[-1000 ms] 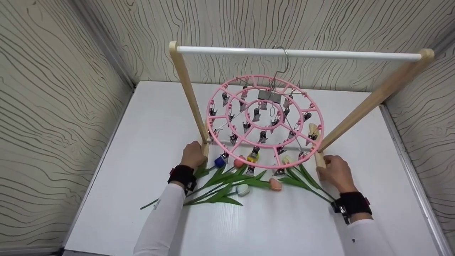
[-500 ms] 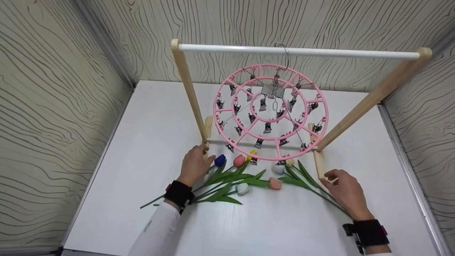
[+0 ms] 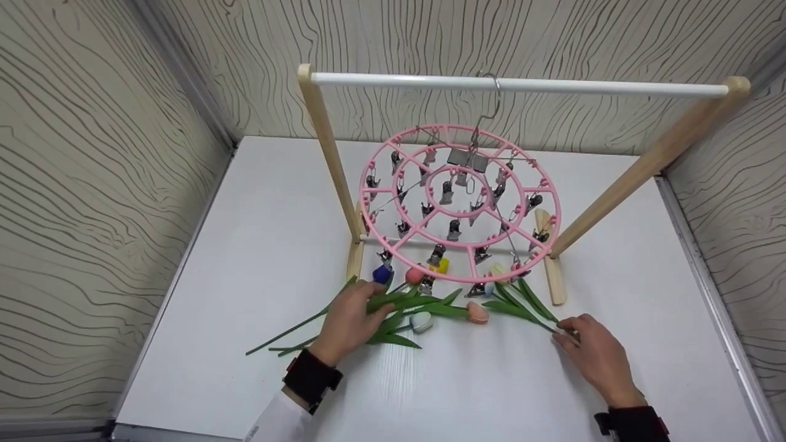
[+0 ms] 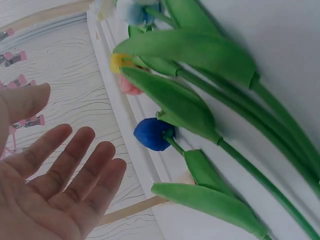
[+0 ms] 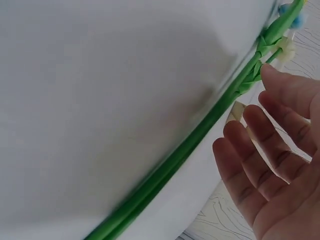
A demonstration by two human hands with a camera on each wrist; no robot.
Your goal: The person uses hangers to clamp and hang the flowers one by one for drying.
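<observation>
My left hand [image 3: 350, 319] is over a group of artificial tulips lying on the white table, with relaxed fingers and nothing gripped in the left wrist view. Around it lie a blue tulip [image 3: 382, 274], a pink tulip [image 3: 415, 274], a yellow tulip [image 3: 439, 265], a pale blue-white tulip [image 3: 421, 321] and a peach tulip [image 3: 477, 313]. At the right, my right hand [image 3: 595, 353] is beside the green stems [image 5: 160, 170] of other tulips; its fingers are loosely bent and apart from the stems in the right wrist view. Part of the left stems is hidden under the left hand.
A wooden rack with a white top bar [image 3: 552, 87] stands behind the flowers. From it hangs a round pink clip hanger [image 3: 471, 264] with several metal clips, overhanging the blooms. The rack's right foot [image 3: 555, 282] lies near the right hand. Wood-patterned walls enclose the table.
Both hands have left the rack's feet and come nearer the camera, the left over the tulips, the right to the stems. The pink hanger has swung; the rack looks unmoved.
</observation>
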